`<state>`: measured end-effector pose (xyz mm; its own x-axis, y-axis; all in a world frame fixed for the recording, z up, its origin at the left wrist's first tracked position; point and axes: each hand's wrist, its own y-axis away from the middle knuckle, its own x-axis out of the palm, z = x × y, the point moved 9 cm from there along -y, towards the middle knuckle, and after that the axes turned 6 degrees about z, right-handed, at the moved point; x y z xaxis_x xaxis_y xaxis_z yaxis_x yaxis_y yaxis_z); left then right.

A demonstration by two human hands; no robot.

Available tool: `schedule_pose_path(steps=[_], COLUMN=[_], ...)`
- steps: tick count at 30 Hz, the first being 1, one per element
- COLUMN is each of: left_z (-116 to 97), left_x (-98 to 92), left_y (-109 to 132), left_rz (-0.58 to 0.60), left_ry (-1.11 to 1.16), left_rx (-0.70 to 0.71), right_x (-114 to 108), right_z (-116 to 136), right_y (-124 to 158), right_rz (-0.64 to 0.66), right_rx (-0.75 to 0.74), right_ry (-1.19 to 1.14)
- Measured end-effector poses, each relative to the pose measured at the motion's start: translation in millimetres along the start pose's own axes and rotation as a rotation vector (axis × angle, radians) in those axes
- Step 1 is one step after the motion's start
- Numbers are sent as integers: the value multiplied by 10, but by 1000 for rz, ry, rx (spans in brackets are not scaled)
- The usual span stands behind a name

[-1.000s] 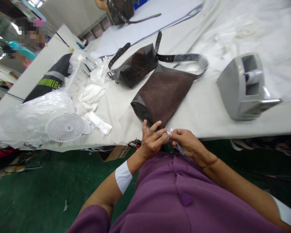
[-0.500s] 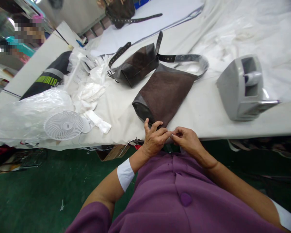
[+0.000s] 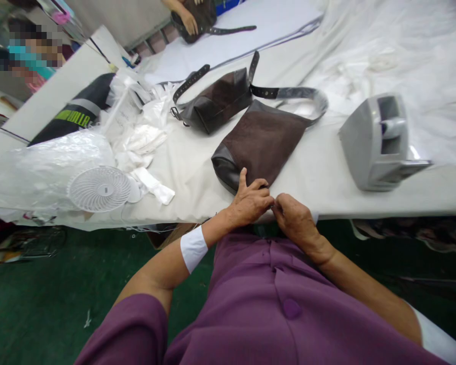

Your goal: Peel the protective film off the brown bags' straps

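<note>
Fingers (image 3: 260,186) of the left hand (image 3: 250,204) curl over the lower edge of the suede bag (image 3: 256,142), with the thumb lifted clear, and their tips meet those of the right hand (image 3: 296,220) just off the bag's edge, at the table's front. Whether the tips are pinching something small there or only touching, the view does not settle; nothing held can be made out, and neither hand is clenched into a fist. The suede bag lies flat on the white table cover (image 3: 197,203), brown with a black leather corner near the hands. Its strap (image 3: 292,92), punched with holes, runs off in a loop with a shiny stretch, perhaps clear film. Just beyond it rests a second bag (image 3: 216,99), black and brown, its own holed strap (image 3: 188,83) rising from its top. Both bags look whole, with straps on, and no tool is in either hand, so what remains to do at the fingertips cannot be told. To the right stands a grey machine (image 3: 372,144). To the left lie a white fan (image 3: 99,189), plastic sheeting (image 3: 41,170) and crumpled white wrapping (image 3: 140,139). Farther off, a co-worker's hand (image 3: 189,21) rests on another bag (image 3: 197,15).
</note>
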<state>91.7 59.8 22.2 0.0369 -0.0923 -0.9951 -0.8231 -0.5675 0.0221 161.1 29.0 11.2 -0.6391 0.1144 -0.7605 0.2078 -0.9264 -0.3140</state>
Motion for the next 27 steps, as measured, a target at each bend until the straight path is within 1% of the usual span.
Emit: schedule_pose_path(steps=[2,4,5,7,10,13,16,18,22,27], left_z=[13,15,12,5,20,52,92,128,175,183], left_x=[4,1,-2,-3,7,19,3,-5,20,12], left_y=[-41,-66,-70,-57,-15,23,35,34,39,52], left_rz=[74,140,168,211,260,287,246,188,91,38], left_ry=[-30,-51,-53,-46,-22,25,73,88,97,145], left_rx=[10,39,58,92,93,77,74,61,24,12], right_x=[37,45,44,74,232,391,506,545,587,645], right_z=[30,10,-28,-157,-332,-376,-331,-303,-256,-209], right_y=[-27,-67,-91,-125,-109,-77,-69,-69,-68,-46], right_rz=[37,71,88,148,313,419,491,533,584,624], right_rx=[-33,-6,40,193,433,584,690,746,809,826], right_ry=[-3,-69,-118,-227,-425,-757,-1091,-1212,-1367,-1476])
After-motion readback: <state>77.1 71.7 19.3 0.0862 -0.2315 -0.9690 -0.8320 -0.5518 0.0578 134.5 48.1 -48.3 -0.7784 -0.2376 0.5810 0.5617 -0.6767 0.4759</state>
